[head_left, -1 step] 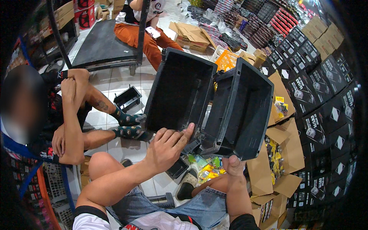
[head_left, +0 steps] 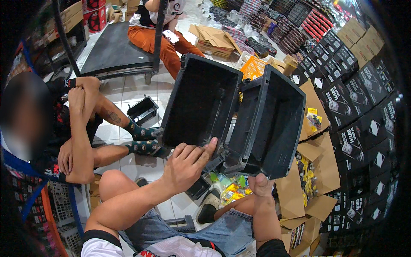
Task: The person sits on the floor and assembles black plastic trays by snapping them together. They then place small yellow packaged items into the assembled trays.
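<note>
Nil moved since; L grip, R grip closed on blk box, R fingers hidden.

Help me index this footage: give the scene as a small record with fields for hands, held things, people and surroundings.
Left: left hand holds the left black shell by its lower edge
Right: right hand holds the right black shell by its lower edge
Shells: open, side by side; whether hinged is unclear
People: seated person at left; person in orange trousers with a phone
Floor: small black bin
Right side: open cardboard box with yellow packets; stacked black cartons
</note>
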